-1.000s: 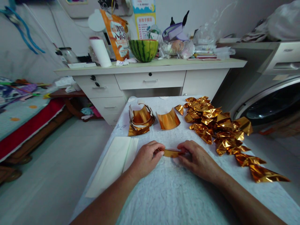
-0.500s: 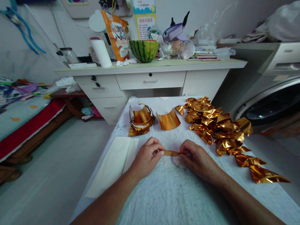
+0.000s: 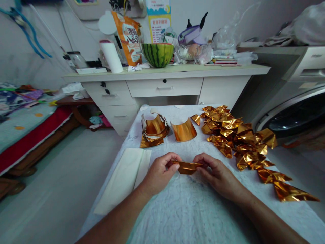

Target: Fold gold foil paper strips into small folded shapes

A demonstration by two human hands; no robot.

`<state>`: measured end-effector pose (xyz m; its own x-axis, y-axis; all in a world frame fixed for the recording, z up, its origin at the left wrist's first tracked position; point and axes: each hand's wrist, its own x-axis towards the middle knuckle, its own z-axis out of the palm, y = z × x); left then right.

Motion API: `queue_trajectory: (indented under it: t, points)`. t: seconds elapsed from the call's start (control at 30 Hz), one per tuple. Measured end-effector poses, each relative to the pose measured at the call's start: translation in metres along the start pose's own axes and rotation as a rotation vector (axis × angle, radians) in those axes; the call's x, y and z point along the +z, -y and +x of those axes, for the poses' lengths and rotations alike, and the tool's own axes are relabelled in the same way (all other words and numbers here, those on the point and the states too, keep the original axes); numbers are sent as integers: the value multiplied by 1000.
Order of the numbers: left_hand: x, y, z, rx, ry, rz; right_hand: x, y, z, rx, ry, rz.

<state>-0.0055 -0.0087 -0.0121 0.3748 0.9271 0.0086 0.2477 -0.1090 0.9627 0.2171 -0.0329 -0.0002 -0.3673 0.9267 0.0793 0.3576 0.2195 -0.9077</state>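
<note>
A small gold foil piece [image 3: 187, 168] is stretched between my two hands, above the cloth-covered table [image 3: 177, 210]. My left hand [image 3: 162, 171] pinches its left end, and my right hand [image 3: 212, 169] pinches the right end. Beyond them a curved gold sheet [image 3: 184, 130] lies on the cloth, with a stack of curled gold and white sheets [image 3: 154, 128] to its left. Folded gold foil pieces [image 3: 228, 130] form a long heap along the table's right side. One small gold cone [image 3: 196, 119] sits at the heap's far left end.
Pale folded paper [image 3: 122, 179] lies at the table's left edge. Behind stands a white desk [image 3: 165, 77] holding a watermelon half [image 3: 157, 55], an orange bag [image 3: 129, 40] and a white roll [image 3: 111, 57]. A washing machine [image 3: 299, 81] is at right, a bed [image 3: 27, 135] at left.
The foil between my hands has turned from a thin strip seen edge-on to show a broader gold face. My hands have moved slightly; both still grip its ends.
</note>
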Motion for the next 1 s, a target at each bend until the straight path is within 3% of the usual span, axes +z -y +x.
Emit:
queue_trajectory:
  t: [0.33,0.63,0.77,1.0]
  points:
    - [-2,5,3,-45,19,-137,-6,1,-1,22,53,70]
    - [-5,0,3,-123,84,-322,-8,-3,2,137,149,447]
    - [-6,-2,3,-188,123,-438,-11,-4,2,162,167,546]
    - [-8,-3,1,-181,248,-593,-12,-8,2,185,169,672]
